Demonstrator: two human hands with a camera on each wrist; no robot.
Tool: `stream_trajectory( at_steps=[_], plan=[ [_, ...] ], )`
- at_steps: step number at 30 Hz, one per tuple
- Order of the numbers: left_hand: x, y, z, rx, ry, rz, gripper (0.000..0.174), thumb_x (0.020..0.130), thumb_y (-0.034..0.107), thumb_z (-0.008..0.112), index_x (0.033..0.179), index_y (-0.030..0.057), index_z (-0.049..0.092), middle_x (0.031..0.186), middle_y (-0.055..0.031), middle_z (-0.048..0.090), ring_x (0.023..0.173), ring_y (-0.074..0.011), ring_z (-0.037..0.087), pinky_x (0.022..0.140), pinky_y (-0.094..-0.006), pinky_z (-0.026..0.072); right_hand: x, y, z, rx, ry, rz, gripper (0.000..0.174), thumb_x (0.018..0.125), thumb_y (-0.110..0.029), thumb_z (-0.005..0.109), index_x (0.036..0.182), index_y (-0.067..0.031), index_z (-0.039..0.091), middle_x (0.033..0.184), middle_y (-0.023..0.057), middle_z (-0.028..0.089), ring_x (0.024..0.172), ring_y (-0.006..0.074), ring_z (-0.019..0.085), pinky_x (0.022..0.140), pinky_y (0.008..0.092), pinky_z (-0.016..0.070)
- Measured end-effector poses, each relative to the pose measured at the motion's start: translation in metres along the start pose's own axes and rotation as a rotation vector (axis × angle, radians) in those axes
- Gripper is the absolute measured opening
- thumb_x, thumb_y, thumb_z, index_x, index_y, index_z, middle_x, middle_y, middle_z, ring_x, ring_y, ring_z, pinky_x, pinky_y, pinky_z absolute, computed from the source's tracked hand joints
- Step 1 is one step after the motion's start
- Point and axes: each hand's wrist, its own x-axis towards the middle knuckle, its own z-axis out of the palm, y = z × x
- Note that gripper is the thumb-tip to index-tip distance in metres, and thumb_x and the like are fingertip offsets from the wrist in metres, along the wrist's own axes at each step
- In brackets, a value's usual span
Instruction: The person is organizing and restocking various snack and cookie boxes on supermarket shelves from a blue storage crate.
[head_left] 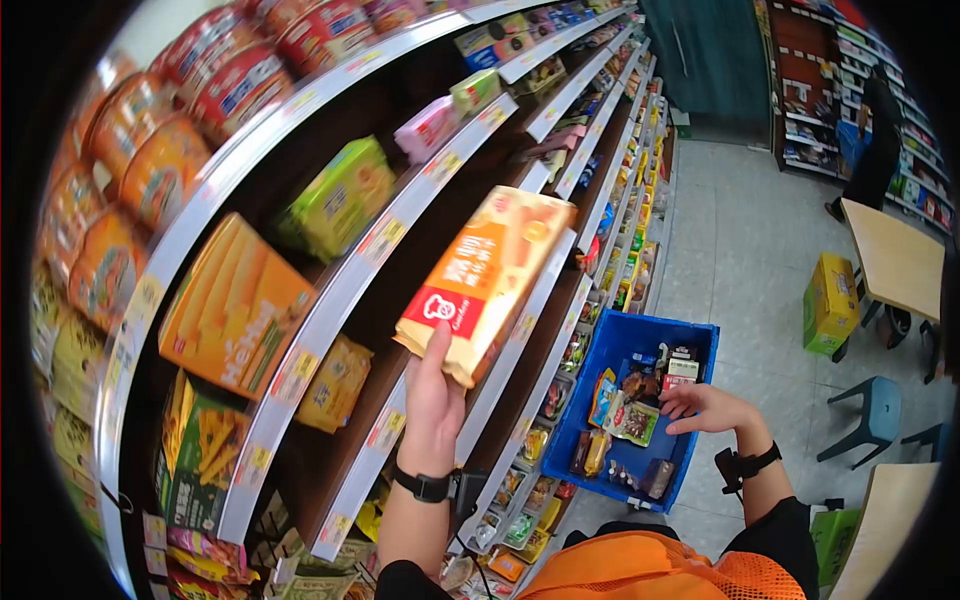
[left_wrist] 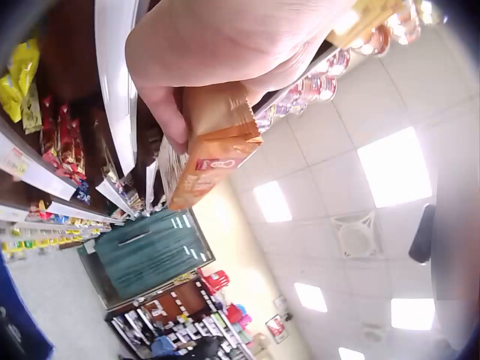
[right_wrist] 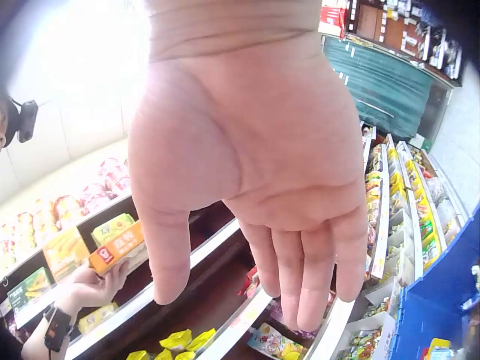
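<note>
My left hand (head_left: 432, 425) grips the lower end of an orange and cream biscuit packet (head_left: 490, 280) with a red logo, thumb across its front. The packet is raised in front of the shelves, tilted to the right. In the left wrist view, fingers wrap the packet's crimped, folded end (left_wrist: 225, 142). My right hand (head_left: 715, 412) hangs over the right side of a blue crate (head_left: 650, 332) with loosely bent fingers and nothing held. In the right wrist view its palm (right_wrist: 255, 157) faces the camera, fingers pointing down.
Several snack packs lie in the crate, including a green and white bag (head_left: 635, 422). Tiered shelves on the left carry an orange box (head_left: 238, 310), a green pack (head_left: 350, 195) and instant noodle tubs (head_left: 235, 85). To the right stand a blue stool (head_left: 868, 415), a yellow carton (head_left: 832, 300) and tables.
</note>
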Motion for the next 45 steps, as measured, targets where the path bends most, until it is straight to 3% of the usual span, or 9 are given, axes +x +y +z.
stream_trajectory(
  at_steps=[4,9,11,18,21,26,30,35,45],
  plan=[
    [0.062,-0.009,0.035,0.19,0.048,0.121,0.045,0.102,0.023,0.07,0.14,0.0041,0.054,0.128,-0.0106,0.07,0.11,-0.0223,0.073,0.085,-0.0369,0.0636,0.004,0.018,-0.018,-0.021,0.009,0.002,0.065,0.086,-0.021,0.087,0.139,0.0035,0.059,0.121,0.0115,0.071,0.108,0.0183,0.069,0.097,0.0351,0.0566],
    [0.13,-0.008,0.053,0.276,0.173,0.184,0.048,0.1,0.029,0.073,0.139,0.0089,0.055,0.124,-0.008,0.071,0.107,-0.0228,0.073,0.085,-0.0389,0.0627,0.006,0.037,-0.031,-0.091,0.048,-0.018,0.068,0.085,-0.03,0.089,0.138,0.0026,0.061,0.12,0.0107,0.072,0.106,0.0188,0.069,0.096,0.0352,0.0569],
    [0.152,-0.007,0.053,0.322,0.171,0.181,0.048,0.1,0.031,0.073,0.139,0.009,0.054,0.125,-0.0081,0.07,0.107,-0.0236,0.073,0.086,-0.0408,0.0625,0.004,0.05,-0.034,-0.159,0.036,-0.023,0.075,0.083,-0.041,0.089,0.138,0.0011,0.061,0.118,0.015,0.074,0.109,0.0243,0.07,0.096,0.0358,0.0566],
    [0.225,0.001,0.049,0.448,0.192,0.179,0.051,0.099,0.029,0.074,0.14,0.0053,0.052,0.126,-0.0116,0.068,0.106,-0.0245,0.071,0.085,-0.0413,0.0615,-0.004,0.072,-0.037,-0.173,0.074,0.018,0.075,0.079,-0.043,0.089,0.133,0.0026,0.063,0.115,0.0189,0.074,0.107,0.0286,0.072,0.094,0.0373,0.0574],
    [0.248,-0.002,0.041,0.596,0.164,0.341,0.056,0.097,0.02,0.077,0.143,0.0009,0.05,0.128,-0.0124,0.067,0.111,-0.0238,0.069,0.09,-0.0403,0.058,-0.007,0.075,-0.034,-0.142,0.084,0.025,0.072,0.08,-0.041,0.089,0.131,0.0028,0.063,0.115,0.0183,0.074,0.106,0.0288,0.072,0.094,0.0372,0.0573],
    [0.266,0.0,0.036,0.772,0.191,0.387,0.054,0.095,0.014,0.079,0.138,-0.0032,0.053,0.131,-0.0128,0.067,0.114,-0.0224,0.066,0.098,-0.0379,0.0522,-0.008,0.091,-0.03,-0.149,0.141,0.028,0.072,0.079,-0.041,0.089,0.131,0.0025,0.064,0.114,0.0178,0.075,0.106,0.0296,0.072,0.094,0.0379,0.0572],
    [0.264,0.012,0.038,0.745,0.108,0.168,0.045,0.094,0.011,0.077,0.134,0.0003,0.059,0.123,-0.0102,0.071,0.11,-0.0228,0.07,0.091,-0.0372,0.0555,-0.014,0.097,-0.028,-0.213,0.175,0.075,0.073,0.078,-0.043,0.088,0.131,0.0021,0.064,0.117,0.0198,0.074,0.108,0.0318,0.072,0.095,0.0388,0.0571],
    [0.264,0.015,0.046,0.733,0.087,0.06,0.044,0.093,0.008,0.074,0.134,0.0016,0.06,0.122,-0.0101,0.071,0.108,-0.025,0.07,0.091,-0.0404,0.0553,-0.02,0.103,-0.026,-0.201,0.19,0.105,0.075,0.078,-0.045,0.087,0.131,0.0021,0.064,0.119,0.0211,0.074,0.108,0.0329,0.072,0.094,0.0388,0.0572],
    [0.284,-0.004,0.059,0.635,0.018,0.135,0.046,0.093,-0.001,0.07,0.136,-0.0018,0.056,0.128,-0.013,0.068,0.115,-0.0276,0.067,0.1,-0.0423,0.0526,-0.032,0.107,-0.027,-0.26,0.194,0.186,0.078,0.079,-0.047,0.087,0.133,0.0028,0.064,0.121,0.0225,0.073,0.113,0.0344,0.071,0.098,0.04,0.0565]
  ],
)
